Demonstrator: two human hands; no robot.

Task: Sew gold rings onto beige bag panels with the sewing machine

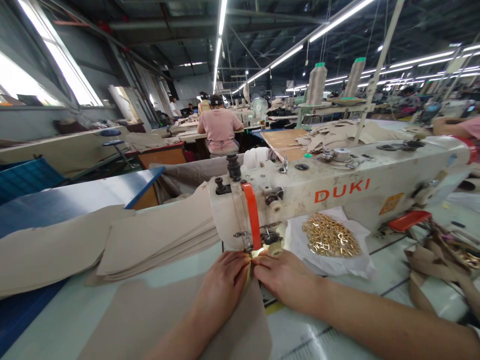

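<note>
A beige fabric panel [240,320] lies on the pale green table, its upper end under the head of a white sewing machine [300,190]. My left hand [225,280] has its fingers closed on the panel just left of the needle area. Close beside it, my right hand [281,275] pinches the panel's edge with curled fingers. The fingertips nearly meet below the orange guard [252,215], where a small lamp lights the cloth. My hands hide the stitching spot and whatever small piece may lie between the fingertips.
Stacked beige panels [161,240] lie left of the machine. Gold metal rings [330,235] sit on white plastic [360,265] behind my right forearm. Beige straps [431,265] lie at the right. A person in pink [219,125] sits ahead; thread cones [318,85] stand behind the machine.
</note>
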